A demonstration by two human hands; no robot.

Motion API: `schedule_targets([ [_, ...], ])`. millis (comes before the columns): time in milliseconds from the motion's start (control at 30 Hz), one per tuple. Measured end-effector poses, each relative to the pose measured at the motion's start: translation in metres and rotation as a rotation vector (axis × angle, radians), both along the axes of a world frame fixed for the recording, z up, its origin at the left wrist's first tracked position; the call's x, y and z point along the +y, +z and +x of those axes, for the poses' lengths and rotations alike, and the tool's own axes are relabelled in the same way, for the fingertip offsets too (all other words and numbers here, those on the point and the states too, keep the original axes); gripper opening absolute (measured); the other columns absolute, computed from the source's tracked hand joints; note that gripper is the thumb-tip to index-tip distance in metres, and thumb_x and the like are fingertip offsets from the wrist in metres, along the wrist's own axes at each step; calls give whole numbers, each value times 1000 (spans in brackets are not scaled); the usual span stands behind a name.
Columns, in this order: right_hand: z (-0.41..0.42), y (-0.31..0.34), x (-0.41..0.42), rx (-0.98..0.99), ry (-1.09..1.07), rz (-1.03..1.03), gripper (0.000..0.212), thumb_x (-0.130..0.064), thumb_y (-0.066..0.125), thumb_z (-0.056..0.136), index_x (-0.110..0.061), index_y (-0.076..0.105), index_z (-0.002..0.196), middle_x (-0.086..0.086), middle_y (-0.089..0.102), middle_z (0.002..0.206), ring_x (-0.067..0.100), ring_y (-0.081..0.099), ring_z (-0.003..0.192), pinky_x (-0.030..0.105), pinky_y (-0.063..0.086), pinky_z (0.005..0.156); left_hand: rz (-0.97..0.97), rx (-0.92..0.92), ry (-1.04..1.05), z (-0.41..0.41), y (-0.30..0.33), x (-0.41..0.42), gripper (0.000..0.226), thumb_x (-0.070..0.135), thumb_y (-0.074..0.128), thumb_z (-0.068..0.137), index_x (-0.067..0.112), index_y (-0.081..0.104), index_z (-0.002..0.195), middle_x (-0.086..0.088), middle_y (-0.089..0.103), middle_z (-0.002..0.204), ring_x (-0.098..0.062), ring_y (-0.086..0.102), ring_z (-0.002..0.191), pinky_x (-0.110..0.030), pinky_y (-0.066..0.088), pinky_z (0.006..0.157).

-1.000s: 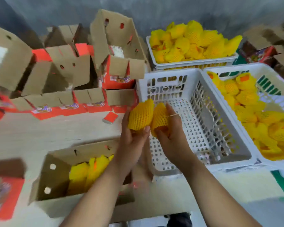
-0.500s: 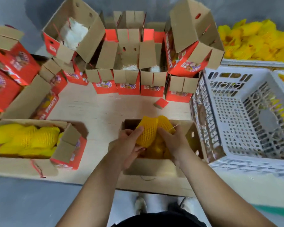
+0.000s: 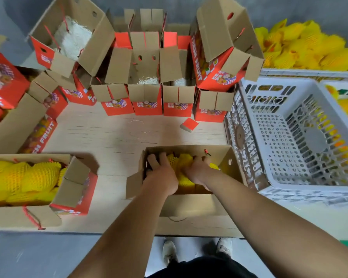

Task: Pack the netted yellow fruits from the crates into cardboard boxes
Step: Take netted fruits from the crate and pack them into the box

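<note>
Both hands, left hand [image 3: 162, 174] and right hand [image 3: 197, 171], reach inside the open cardboard box [image 3: 222, 155], fingers curled over netted yellow fruits [image 3: 182, 164]. Bare tabletop [image 3: 113, 137] lies beyond the fingers; white crate [image 3: 249, 137] crowds the right.

A pale wooden desk [image 3: 113, 137] stands against a grey wall [image 3: 289, 9]. A small red cardboard scrap [image 3: 189, 124] lies on it. Below, two white shoes [image 3: 169, 252] stand on the grey floor [image 3: 38, 255].

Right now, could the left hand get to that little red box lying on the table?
Probably yes. The left hand is down in the open carton, but bare table lies between it and the little red box.
</note>
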State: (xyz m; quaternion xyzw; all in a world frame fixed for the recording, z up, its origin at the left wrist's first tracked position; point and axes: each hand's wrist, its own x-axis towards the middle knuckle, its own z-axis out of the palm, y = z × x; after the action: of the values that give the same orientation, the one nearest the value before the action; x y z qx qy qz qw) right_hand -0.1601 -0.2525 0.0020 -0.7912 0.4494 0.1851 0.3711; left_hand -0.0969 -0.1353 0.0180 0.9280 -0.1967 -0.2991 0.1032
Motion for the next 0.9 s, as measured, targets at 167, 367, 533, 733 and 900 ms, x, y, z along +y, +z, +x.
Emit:
schedule_targets([
  [167, -30, 11, -15, -190, -42, -11, 65, -32, 54, 100, -11, 28, 155, 13, 36, 156, 32, 49, 134, 35, 43, 103, -374, -171, -93, -23, 5, -17, 29, 38, 53, 105, 29, 40, 129, 1, 43, 129, -9, 56, 93, -12, 44, 78],
  [367, -95, 46, -70, -635, -77, -10, 33, -24, 50, 105, -42, 49, 132, -28, 62, 112, -3, 63, 109, 27, 56, 97, -719, 51, -123, -72, 37, -109, 11, 39, 46, 108, 36, 49, 118, 18, 64, 109, 5, 62, 89, -9, 49, 70],
  [533, -189, 64, -189, -786, -247, -154, 41, -10, 50, 100, -40, 52, 129, -16, 69, 113, 6, 70, 100, 32, 59, 85, -912, 82, -253, -151, 54, -243, 13, 32, 53, 106, 28, 56, 117, 10, 67, 108, -6, 68, 91, -38, 58, 82],
  [733, -316, 54, -351, -763, -382, -274, 47, -10, 51, 90, -27, 54, 134, -12, 69, 103, -4, 68, 90, 17, 53, 75, -822, -31, -616, -265, 52, -420, 24, 25, 49, 107, 17, 64, 125, -7, 67, 116, -26, 64, 104, -44, 52, 86],
  [900, -390, 26, -484, -411, -310, -466, 58, -12, 61, 91, -19, 47, 147, 10, 61, 133, 30, 62, 118, 38, 52, 90, -552, -301, -918, -302, 24, -528, 25, 32, 56, 100, 22, 62, 121, -3, 67, 116, -30, 63, 108, -41, 45, 85],
])
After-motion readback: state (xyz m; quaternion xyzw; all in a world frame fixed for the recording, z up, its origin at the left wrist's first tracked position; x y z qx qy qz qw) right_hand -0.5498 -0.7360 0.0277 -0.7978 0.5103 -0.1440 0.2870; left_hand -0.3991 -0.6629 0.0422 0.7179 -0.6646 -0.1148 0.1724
